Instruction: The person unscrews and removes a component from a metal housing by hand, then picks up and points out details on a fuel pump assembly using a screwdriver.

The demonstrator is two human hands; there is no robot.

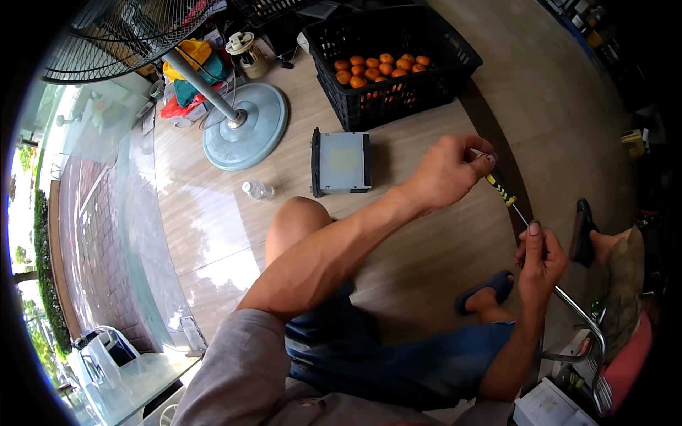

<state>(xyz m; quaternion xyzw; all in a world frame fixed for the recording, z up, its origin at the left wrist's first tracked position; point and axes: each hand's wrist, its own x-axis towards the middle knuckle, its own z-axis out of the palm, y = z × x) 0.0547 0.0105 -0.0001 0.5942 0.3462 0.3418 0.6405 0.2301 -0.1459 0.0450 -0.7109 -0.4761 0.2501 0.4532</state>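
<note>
My left hand reaches across to the right with its fingers closed on the handle end of a screwdriver. The handle is black and yellow, and its thin metal shaft slopes down to the right. Around the far end of that shaft, my right hand is pinched; the tip and anything else between those fingers are hidden. On the floor, apart from both hands, lies a grey metal box with a black front, shaped like a car stereo. A small clear plastic bottle lies left of it.
Beyond the metal box is a black plastic crate holding several oranges. A standing fan's round base is at the far left, beside coloured bags. Another person's foot and a bent metal tube are at the right.
</note>
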